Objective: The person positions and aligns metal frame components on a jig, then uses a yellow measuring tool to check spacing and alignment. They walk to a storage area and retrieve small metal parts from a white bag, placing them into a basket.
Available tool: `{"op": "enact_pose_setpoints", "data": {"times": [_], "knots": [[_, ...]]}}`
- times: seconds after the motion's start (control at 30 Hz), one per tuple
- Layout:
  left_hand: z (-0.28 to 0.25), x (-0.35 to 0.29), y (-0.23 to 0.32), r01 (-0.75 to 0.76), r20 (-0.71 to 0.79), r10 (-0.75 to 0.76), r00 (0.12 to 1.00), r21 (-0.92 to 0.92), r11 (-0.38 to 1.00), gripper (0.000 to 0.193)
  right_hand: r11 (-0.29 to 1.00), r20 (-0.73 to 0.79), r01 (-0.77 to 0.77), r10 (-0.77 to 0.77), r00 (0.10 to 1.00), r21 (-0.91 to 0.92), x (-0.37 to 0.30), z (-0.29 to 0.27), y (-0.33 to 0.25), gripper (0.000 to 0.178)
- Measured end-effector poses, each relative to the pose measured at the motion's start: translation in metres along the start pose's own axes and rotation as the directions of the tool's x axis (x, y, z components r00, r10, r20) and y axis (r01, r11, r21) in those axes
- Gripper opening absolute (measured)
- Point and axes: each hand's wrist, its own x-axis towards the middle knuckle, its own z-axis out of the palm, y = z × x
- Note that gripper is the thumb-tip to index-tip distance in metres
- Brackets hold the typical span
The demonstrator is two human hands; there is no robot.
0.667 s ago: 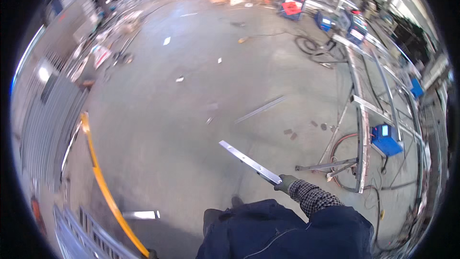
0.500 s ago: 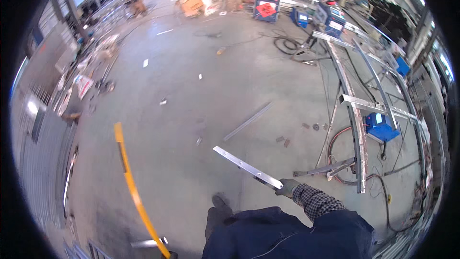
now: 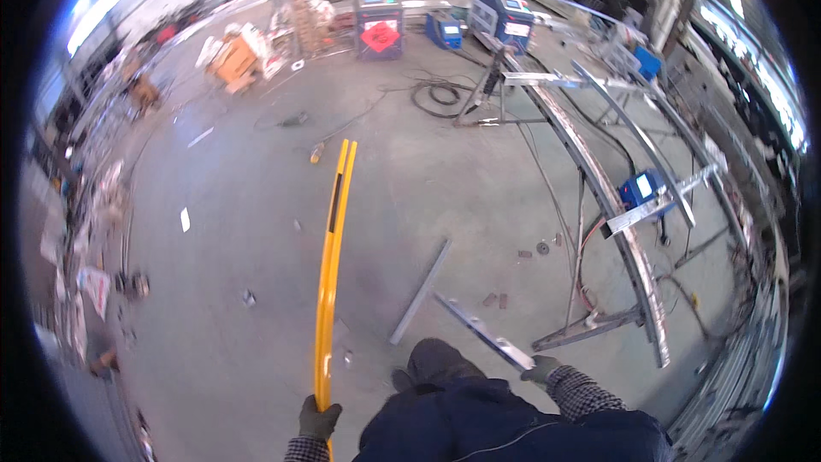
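Note:
My left hand [image 3: 319, 419], in a dark glove, is closed around the lower part of a long yellow bar [image 3: 328, 269] with a dark strip on its side. The bar rises away from me over the floor. At my right side, my gloved right hand [image 3: 540, 370] grips the near end of a silver metal bar [image 3: 481, 330], which slants away to the left, its far end in the air. Near that end, a thin metal strip [image 3: 420, 293] lies on the floor.
A steel frame on legs [image 3: 599, 178] stands to the right, with crossbars on top and a blue box machine [image 3: 640, 188] beside it. Further back are a coiled cable [image 3: 443, 97], a blue cabinet machine [image 3: 379, 27] and a cardboard box [image 3: 233, 60]. Metal lengths [image 3: 727, 385] lie along the right edge.
The view has turned to the right. The yellow bar has swung upright toward the middle, and my left hand has come into view on it. The silver bar has drawn closer to my body.

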Motion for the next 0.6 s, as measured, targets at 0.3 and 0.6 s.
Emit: {"op": "enact_pose_setpoints", "data": {"times": [0.3, 0.6], "knots": [[-0.01, 0.215, 0.242, -0.183, 0.104, 0.152, 0.983, 0.448, 0.875, 0.054, 0.813, 0.199, -0.399, 0.346, 0.917, 0.425, 0.101, -0.004, -0.104, 0.085], [-0.025, 0.407, 0.457, -0.225, 0.175, 0.148, 0.973, 0.61, 0.76, 0.066, 0.836, 0.306, -0.438, 0.344, 0.888, 0.331, 0.259, -0.261, -0.319, 0.079]]}}
